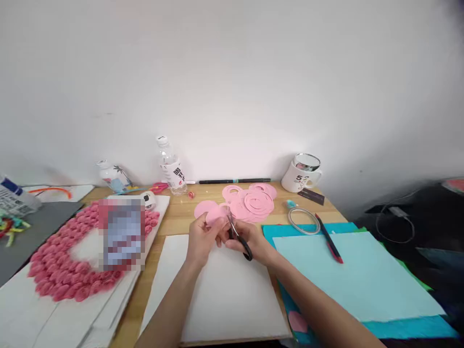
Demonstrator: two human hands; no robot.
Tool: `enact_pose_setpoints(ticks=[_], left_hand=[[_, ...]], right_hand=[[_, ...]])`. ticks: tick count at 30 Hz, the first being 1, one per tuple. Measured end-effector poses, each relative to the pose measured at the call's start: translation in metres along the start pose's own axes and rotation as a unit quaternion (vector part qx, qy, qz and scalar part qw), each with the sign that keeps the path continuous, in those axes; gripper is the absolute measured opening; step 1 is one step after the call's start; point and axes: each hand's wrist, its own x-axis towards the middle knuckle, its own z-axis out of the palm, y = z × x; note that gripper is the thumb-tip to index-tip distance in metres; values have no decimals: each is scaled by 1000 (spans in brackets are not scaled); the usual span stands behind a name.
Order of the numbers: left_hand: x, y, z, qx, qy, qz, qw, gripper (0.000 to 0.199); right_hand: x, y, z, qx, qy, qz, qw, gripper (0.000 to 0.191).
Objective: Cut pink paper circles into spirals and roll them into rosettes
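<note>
My left hand (203, 240) pinches a pink paper circle (214, 214) above the far edge of a white board (232, 299). In my right hand (250, 240) are black-handled scissors (247, 251), their blades at the right edge of the circle. How far the blades have gone into the paper, I cannot tell. Just behind my hands lies a pile of pink paper circles and cut spirals (253, 200). Another plain pink circle (203, 208) rests on the table, partly behind the held one.
Pink rolled-paper flowers (61, 270) form a ring on a white board at left. A water bottle (172, 166) and a mug (300, 173) stand near the wall. At right are light blue sheets (348, 280), a pen (329, 239) and a silver ring (303, 221).
</note>
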Motion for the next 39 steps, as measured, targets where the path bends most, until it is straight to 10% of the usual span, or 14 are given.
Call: enact_pose_setpoints(ticks=[39], left_hand=[[-2, 2, 0, -11, -36, 10, 999, 20]], right_hand=[[-4, -6, -1, -5, 11, 14, 1000, 43]])
